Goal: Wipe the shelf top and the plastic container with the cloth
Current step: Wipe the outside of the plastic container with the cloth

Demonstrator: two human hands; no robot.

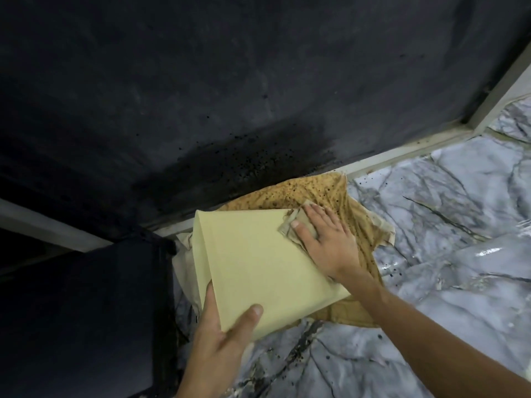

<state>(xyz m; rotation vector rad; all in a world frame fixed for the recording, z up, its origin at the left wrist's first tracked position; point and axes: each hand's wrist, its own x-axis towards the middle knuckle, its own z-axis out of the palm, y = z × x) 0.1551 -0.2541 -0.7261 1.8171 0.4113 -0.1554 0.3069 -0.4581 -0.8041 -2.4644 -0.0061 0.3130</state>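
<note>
We see both hands on the plastic container (258, 262), a pale yellow box tilted up on one edge over the shelf top (448, 214). The shelf top is covered in a wrinkled grey marble-pattern sheet.

The left hand (221, 337) grips the container's near-left corner: thumb on the broad upper face, fingers wrapped behind the side wall, out of sight.

The right hand (324, 239) lies flat, fingers spread and extended. It presses a small brownish cloth (290, 228) against the container's far-right corner. The cloth sits under the palm and fingertips, bunched at the edge; it looks dirty. There is a dark smear on the container just beside it.

Under and behind the container lies a mustard-brown speckled sheet (330, 193). It's crumpled and spotted with dark flecks. It may be paper or fabric; we can't tell from this view.

Dark specks are also scattered on the marble sheet near the bottom of the frame and along the pale frame rail (402, 150) at the back. Above that is a dark wall (230, 81) with black spatter near its lower edge. Left of the container is a dark unlit block; detail isn't readable.
</note>
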